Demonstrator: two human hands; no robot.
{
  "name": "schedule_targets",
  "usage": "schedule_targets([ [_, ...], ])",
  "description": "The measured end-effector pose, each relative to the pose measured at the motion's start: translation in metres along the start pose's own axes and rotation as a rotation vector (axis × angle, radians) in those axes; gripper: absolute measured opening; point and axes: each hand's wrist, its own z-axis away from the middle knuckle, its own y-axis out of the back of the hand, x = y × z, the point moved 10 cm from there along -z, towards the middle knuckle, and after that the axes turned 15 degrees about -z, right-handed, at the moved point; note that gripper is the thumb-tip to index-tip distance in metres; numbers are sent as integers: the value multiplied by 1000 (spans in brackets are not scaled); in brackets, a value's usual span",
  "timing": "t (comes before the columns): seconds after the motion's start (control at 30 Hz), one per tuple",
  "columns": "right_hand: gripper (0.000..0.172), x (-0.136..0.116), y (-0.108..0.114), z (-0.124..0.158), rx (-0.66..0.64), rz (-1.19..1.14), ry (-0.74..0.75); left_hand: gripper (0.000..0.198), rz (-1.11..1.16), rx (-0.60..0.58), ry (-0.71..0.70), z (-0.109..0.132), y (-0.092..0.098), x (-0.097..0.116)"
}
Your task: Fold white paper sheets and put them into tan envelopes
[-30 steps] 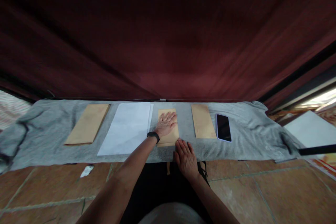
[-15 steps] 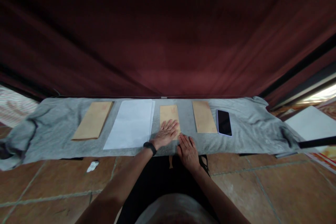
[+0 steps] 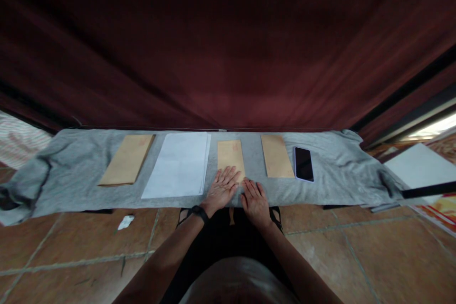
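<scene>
Head view: rectangular brown paper envelope with faint red print (image 3: 229, 153) lies flat on the long table under wrinkled grey cloth (image 3: 253, 154), between white paper sheets (image 3: 176, 166) and a second plain brown paper rectangle (image 3: 278, 156). Left hand (image 3: 221, 191), black band at wrist, palm down, fingers spread over the envelope's near part. Right hand (image 3: 257, 204) flat, fingers nearly together, tips at its near right corner; contact unclear.
</scene>
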Motion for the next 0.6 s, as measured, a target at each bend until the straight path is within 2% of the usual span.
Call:
schedule_targets([
  [0.4,49,-2,1,-1,0,-10,-11,56,-23,46,249,27,9,-24],
  [0.6,50,-36,-25,-7,-94,-80,70,55,-38,-23,241,26,7,-23],
])
